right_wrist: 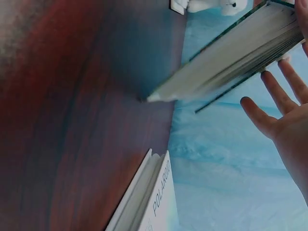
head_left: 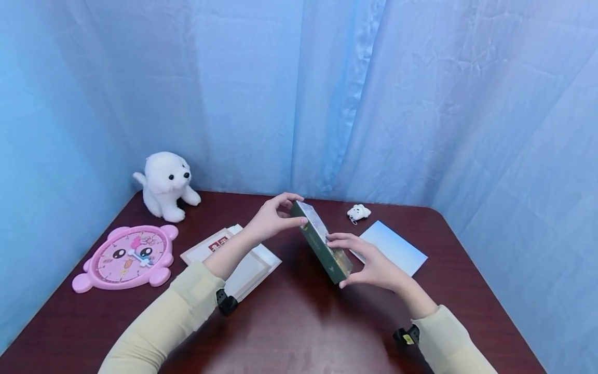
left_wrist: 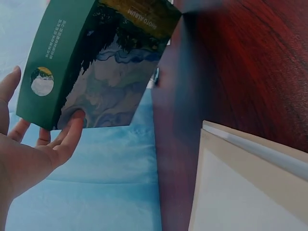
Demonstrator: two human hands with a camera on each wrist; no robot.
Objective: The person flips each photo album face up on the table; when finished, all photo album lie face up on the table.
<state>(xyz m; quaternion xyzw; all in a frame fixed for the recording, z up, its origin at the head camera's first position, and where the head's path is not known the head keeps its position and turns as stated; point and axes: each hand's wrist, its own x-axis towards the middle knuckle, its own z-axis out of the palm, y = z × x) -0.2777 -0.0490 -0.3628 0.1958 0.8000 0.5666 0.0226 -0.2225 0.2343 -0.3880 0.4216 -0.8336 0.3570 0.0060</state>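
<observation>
Green along its spine, the album [head_left: 317, 248] stands tilted between the person's two hands, above the middle of the table [head_left: 303, 332], its spine turned to the near left. To its far left, the left hand [head_left: 273, 219] grips the far end, thumb on the spine. On its near right, the right hand [head_left: 374, 267] grasps the other end, thumb low at the near corner and fingers across the top. From where I stand, I can't tell whether the lowest corner touches the wood.

Just left, partly behind the left forearm, lies a pale book [head_left: 245, 266]; just right, a blue-and-white one lettered POLAROID [head_left: 397, 249]. Beyond that sits a little white toy [head_left: 358, 212]. Far left, a plush dog [head_left: 168, 184] sits behind a pink clock [head_left: 131, 257].
</observation>
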